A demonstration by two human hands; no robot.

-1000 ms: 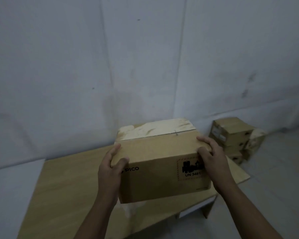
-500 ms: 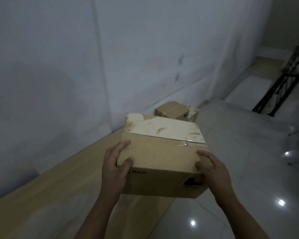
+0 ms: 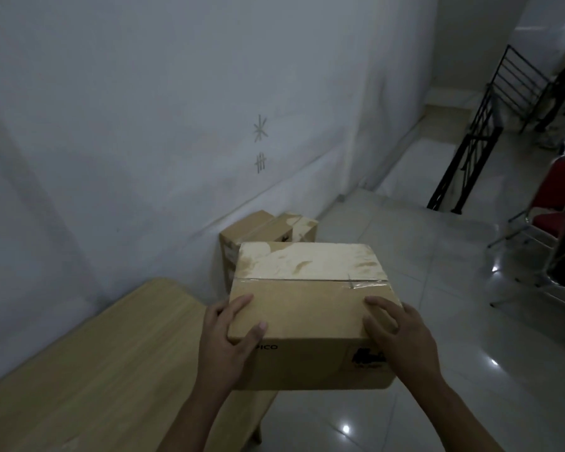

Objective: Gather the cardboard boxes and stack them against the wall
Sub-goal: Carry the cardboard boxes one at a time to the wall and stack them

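I carry a brown cardboard box (image 3: 307,305) with a torn pale patch on its lid and "PICO" printed on the near side. My left hand (image 3: 225,340) grips its near left corner, thumb on the lid. My right hand (image 3: 402,337) grips the near right corner, fingers curled over the top edge. The box hangs in the air beyond the end of the wooden table (image 3: 95,370). Past it, a stack of cardboard boxes (image 3: 258,230) stands on the floor against the white wall (image 3: 144,141); its lower part is hidden by the carried box.
White glossy floor tiles (image 3: 437,288) stretch to the right. A red chair with a metal frame (image 3: 555,216) stands at the right edge. A black stair railing (image 3: 470,151) rises behind it, beside a step up at the back.
The box has left the table and swung right with my turn. The stack against the wall is now nearer and straight ahead. Both hands keep the same hold.
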